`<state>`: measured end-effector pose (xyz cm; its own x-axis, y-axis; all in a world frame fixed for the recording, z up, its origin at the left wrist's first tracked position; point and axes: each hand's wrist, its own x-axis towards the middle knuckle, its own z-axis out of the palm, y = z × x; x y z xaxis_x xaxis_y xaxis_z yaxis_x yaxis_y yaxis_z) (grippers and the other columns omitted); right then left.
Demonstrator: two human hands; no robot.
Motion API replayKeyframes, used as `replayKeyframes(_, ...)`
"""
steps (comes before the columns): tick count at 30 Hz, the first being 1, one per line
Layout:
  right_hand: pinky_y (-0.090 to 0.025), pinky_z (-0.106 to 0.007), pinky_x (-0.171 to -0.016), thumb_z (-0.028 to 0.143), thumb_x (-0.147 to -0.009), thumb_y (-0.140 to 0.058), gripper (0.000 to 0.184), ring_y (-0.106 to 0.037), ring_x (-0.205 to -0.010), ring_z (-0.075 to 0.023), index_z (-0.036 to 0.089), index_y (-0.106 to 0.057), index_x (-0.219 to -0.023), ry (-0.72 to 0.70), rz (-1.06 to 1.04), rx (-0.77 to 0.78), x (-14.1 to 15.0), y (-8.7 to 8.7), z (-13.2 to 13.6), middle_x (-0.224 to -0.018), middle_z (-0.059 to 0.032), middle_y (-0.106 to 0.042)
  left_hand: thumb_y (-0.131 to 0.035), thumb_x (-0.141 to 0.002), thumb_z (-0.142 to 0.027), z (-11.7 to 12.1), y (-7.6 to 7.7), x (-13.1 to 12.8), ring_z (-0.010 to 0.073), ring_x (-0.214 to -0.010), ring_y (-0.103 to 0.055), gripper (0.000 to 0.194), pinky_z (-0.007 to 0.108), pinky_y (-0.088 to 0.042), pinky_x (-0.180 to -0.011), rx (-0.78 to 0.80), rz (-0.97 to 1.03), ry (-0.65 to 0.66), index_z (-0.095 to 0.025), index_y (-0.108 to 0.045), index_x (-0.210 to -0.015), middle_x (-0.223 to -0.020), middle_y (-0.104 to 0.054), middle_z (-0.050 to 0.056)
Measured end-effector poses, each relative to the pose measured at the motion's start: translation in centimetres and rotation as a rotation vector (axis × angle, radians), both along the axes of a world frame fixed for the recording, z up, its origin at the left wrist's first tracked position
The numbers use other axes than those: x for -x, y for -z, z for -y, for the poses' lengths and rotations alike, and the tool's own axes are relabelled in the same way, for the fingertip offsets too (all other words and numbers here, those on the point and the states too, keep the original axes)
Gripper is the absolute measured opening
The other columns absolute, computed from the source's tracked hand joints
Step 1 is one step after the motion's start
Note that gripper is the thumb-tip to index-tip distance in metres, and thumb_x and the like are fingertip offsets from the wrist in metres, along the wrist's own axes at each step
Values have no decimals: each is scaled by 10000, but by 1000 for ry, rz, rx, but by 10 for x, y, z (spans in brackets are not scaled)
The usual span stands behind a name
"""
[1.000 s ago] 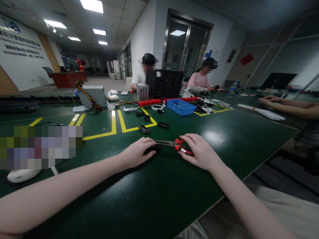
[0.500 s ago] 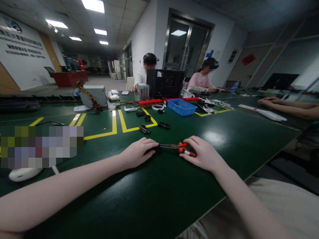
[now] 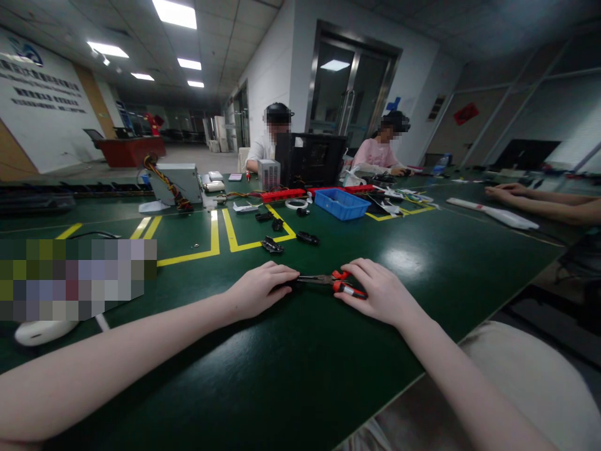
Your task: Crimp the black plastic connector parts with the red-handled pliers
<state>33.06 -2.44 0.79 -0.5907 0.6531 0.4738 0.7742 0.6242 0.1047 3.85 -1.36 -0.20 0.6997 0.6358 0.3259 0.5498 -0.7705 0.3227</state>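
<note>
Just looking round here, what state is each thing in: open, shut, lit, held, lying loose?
Pliers: held by the right hand, handles apart.
Black piece: held in the left hand, mostly hidden.
Loose black part: lying on the table.
Blue bin: upright, open-topped.
Glass doors: shut.
Ceiling light: lit.

Rectangular ceiling panels (image 3: 174,14) glow at 11 o'clock. At 10 o'clock stands a white wall (image 3: 49,128) with dark lettering, and nearer the centre a reddish-brown counter (image 3: 131,152) on grey floor (image 3: 185,150). Metal-framed glass double doors (image 3: 335,97) sit at 1 o'clock, a red diamond-shaped hanging (image 3: 466,114) at 2, a pale slatted blind (image 3: 575,147) between 2 and 3. The glossy green desk (image 3: 263,376) spreads across 6 o'clock.
</note>
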Motion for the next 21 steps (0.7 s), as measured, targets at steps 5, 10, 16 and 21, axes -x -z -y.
replayKeyframes(5, -492, -355, -713, 513, -859, -528, 394, -603, -836, -236, 168, -585, -1041, 14, 3, 5, 4, 0, 1, -999, -123, -619, -491, -944, -247, 0, 1, 0, 213, -1131, -542, 354, 387, -473, -985, 1, 4, -17, -215, -536, -1294, -1283, -590, 51)
replayKeyframes(10, -494, -347, -696, 496, -858, -537, 391, -607, -811, -226, 162, -589, -1054, 0, 15, -18, 4, 1, 1, -974, -117, -625, -483, -951, -253, 0, 0, 1, 215, -1143, -535, 395, 392, -471, -985, 10, -5, -23, -211, -486, -1343, -1295, -581, 59)
replayKeyframes(16, -502, -355, -715, 491, -846, -562, 439, -601, -828, -228, 127, -589, -1091, -14, 30, -74, 1, 3, 0, -1002, -129, -621, -515, -937, -254, -1, 2, 2, 211, -1129, -557, 426, 395, -476, -983, 41, 29, -23, -199, -469, -1358, -1252, -611, 77)
replayKeyframes(21, -497, -352, -710, 484, -840, -573, 410, -595, -815, -224, 127, -595, -1039, -15, 33, -86, 1, 1, 2, -984, -127, -621, -562, -908, -278, -4, 8, 2, 237, -1201, -538, 441, 433, -443, -1039, -4, 85, -44, -181, -504, -1334, -1346, -546, 108)
